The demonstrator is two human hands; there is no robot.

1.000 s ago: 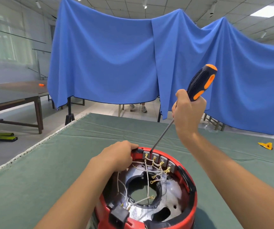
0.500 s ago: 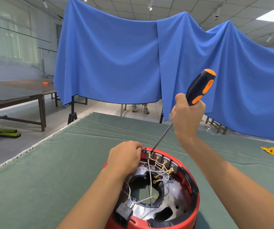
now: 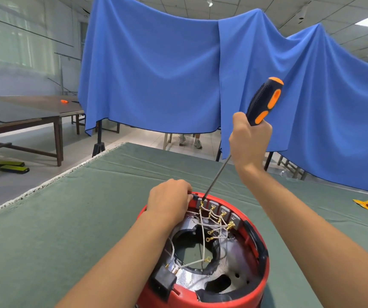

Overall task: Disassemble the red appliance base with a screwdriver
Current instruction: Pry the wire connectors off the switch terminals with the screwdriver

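The round red appliance base (image 3: 264,270) sits open side up near the table's front edge, showing a silver interior, white wires with brass ring terminals and a grey terminal strip (image 3: 220,208) along its far wall. My left hand (image 3: 169,202) grips the base's far-left rim. My right hand (image 3: 250,138) holds the black and orange screwdriver (image 3: 265,100) by its handle, raised above the base. The thin shaft slants down-left and its tip rests at the leftmost terminal of the strip.
Green cloth covers the table (image 3: 67,230), with its left edge running diagonally. A small yellow piece (image 3: 364,204) lies at the far right. Blue drapes (image 3: 156,70) hang behind, with someone's feet below them. Brown tables (image 3: 23,114) stand at left.
The view has shifted slightly, so the base sits a little further right in frame. Both hands keep their grips and the screwdriver tip stays at the leftmost terminal.
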